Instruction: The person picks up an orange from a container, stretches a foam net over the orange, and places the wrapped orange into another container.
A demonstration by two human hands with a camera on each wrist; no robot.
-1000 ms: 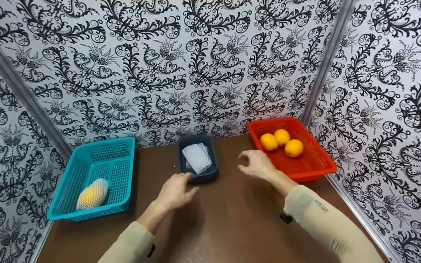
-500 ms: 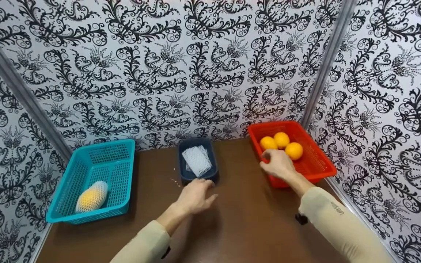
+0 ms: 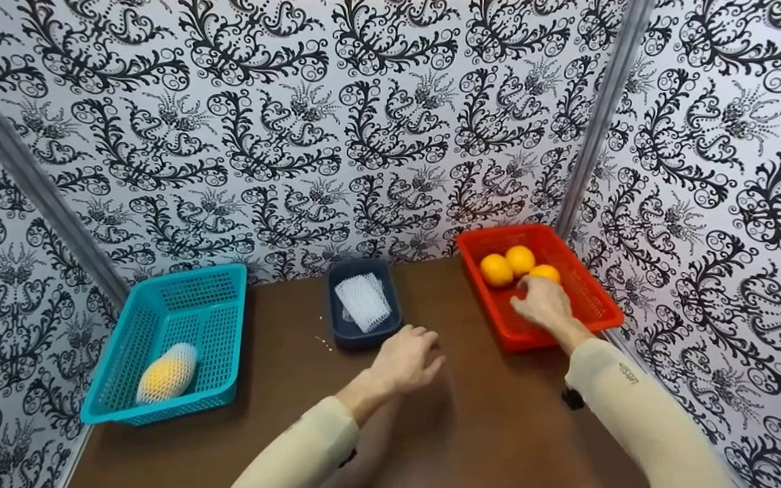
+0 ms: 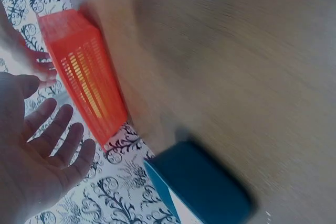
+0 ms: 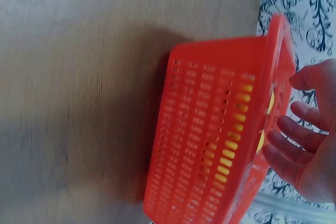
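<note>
My right hand [image 3: 545, 302] reaches over the near part of the red basket [image 3: 577, 298], fingers loosely bent and spread beside an orange [image 3: 545, 272] that it partly covers in the head view. Two more oranges [image 3: 497, 270] lie together farther back in the basket. In the right wrist view the fingertips [image 5: 270, 153] show just over the basket rim, holding nothing. My left hand [image 3: 407, 360], relaxed and holding nothing, hovers at the near right corner of a dark blue tray [image 3: 363, 341]. White foam net sleeves [image 3: 365, 303] lie in that tray.
A turquoise basket [image 3: 242, 325] stands on the left of the brown table [image 3: 289, 379], with a yellow fruit in a foam net [image 3: 168, 374] inside. Small pale crumbs [image 3: 325, 341] lie left of the blue tray. Patterned walls [image 3: 295, 135] rise behind and at the sides.
My right hand has moved from left of the red basket to over it, near the closest orange. My left hand has shifted right along the blue tray's near edge.
</note>
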